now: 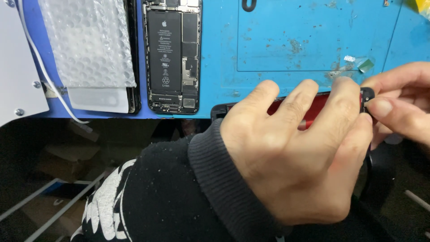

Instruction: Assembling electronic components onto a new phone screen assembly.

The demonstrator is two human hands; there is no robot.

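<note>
My left hand lies over a flat black phone screen panel with a red back, gripping it at the near edge of the blue mat. My right hand comes in from the right, its thumb and fingertips pinching the panel's black top corner. Most of the panel is hidden under my left hand. An opened phone body with its black battery exposed lies face up on the mat at upper left, apart from both hands.
A blue work mat covers the bench. A bubble-wrap pouch lies over another dark device at far left, beside a white cable and a white plate. Small tape scraps sit near my right hand. Below the bench is dark clutter.
</note>
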